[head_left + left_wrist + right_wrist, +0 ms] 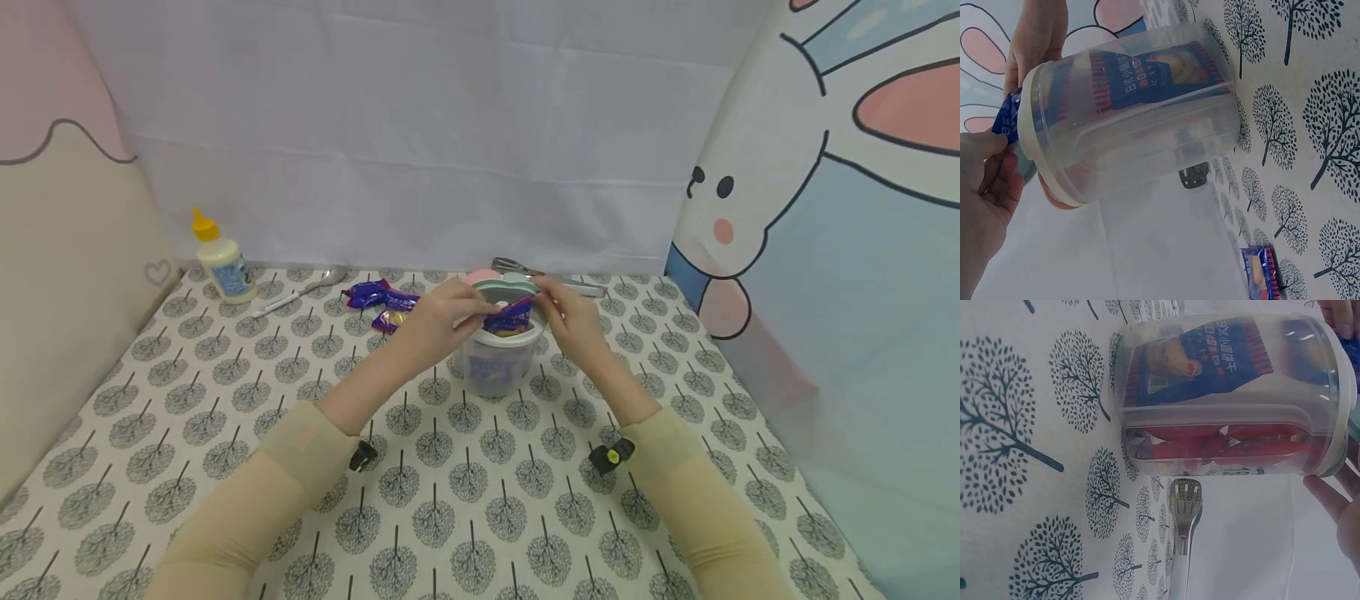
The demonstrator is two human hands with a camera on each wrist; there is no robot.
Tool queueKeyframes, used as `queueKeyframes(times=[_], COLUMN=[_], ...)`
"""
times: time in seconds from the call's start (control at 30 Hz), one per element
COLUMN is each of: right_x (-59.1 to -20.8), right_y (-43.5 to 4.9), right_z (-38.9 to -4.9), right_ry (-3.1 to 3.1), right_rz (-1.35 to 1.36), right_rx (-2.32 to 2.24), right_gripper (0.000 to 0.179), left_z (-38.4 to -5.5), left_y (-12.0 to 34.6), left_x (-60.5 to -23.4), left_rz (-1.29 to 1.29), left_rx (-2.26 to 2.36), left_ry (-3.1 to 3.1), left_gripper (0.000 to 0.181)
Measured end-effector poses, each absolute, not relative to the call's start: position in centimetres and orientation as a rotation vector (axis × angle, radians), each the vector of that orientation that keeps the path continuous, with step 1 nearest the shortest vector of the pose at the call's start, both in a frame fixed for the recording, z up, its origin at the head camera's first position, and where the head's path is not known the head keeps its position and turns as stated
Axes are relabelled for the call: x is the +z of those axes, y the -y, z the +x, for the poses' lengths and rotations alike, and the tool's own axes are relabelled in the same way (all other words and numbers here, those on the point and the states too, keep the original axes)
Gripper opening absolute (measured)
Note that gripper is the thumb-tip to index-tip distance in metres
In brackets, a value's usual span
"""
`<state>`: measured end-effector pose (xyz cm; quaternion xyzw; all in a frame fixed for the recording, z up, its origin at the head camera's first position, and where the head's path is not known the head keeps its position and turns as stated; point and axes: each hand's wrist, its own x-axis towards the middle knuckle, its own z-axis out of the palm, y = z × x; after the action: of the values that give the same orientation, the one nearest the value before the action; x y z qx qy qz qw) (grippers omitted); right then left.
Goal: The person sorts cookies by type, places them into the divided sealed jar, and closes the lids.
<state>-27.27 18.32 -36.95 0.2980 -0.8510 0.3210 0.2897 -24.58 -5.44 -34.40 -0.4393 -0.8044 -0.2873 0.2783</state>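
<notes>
A clear plastic container (pixel 497 371) stands upright on the table, with a white rim and printed snack packets visible through its wall. At its mouth, the left hand (pixel 450 315) pinches a small blue snack packet (pixel 512 317), which lies partly inside the opening. The right hand (pixel 573 323) holds the edge of a pale green lid (pixel 529 287) at the container's right side. A pink lid section (pixel 482 275) shows at the back. In the right wrist view, red packets (pixel 1229 442) fill one compartment and a blue biscuit packet (pixel 1200 362) stands in another.
Two blue snack packets (pixel 378 294) lie left of the container. Further left are a spoon (pixel 300 292) and a glue bottle (pixel 225 262) with a yellow cap. Metal tongs (pixel 581 288) lie behind the container. A white curtain (pixel 405 133) borders the table's back edge.
</notes>
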Motion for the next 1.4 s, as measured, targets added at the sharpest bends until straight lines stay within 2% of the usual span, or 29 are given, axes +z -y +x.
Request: queueKeyframes(times=[0.17, 0.33, 0.57, 0.8, 1.17, 1.4], right_x=[-36.9, -36.9, -36.9, -36.8, -36.9, -36.9], right_y=[-18.4, -18.5, -18.7, -18.8, -18.7, -18.3], right_z=[-27.3, -27.3, -27.1, -27.1, -27.1, -27.0], right_ry=[2.275, 2.275, 2.272, 2.289, 2.282, 2.302], right_rz=[0.793, 0.784, 0.773, 0.768, 0.803, 0.809], right_rx=[0.855, 0.843, 0.847, 0.850, 0.838, 0.848], right_gripper=[0.022, 0.022, 0.022, 0.022, 0.023, 0.022], left_z=[-24.6, -24.4, -25.1, -28.2, -33.1, -35.2], left_y=[5.5, 6.0, 9.0, 12.6, 15.6, 16.9], left_x=[-34.8, -35.0, -34.3, -35.1, -40.3, -42.3], left_rz=[-1.225, -1.222, -1.047, -0.884, -0.741, -0.663], left_rx=[-0.665, -0.774, -0.987, -0.948, -0.913, -0.811], left_ry=[2.305, 2.337, 2.257, 2.442, 2.854, 3.065], left_gripper=[0.019, 0.021, 0.025, 0.035, 0.054, 0.064])
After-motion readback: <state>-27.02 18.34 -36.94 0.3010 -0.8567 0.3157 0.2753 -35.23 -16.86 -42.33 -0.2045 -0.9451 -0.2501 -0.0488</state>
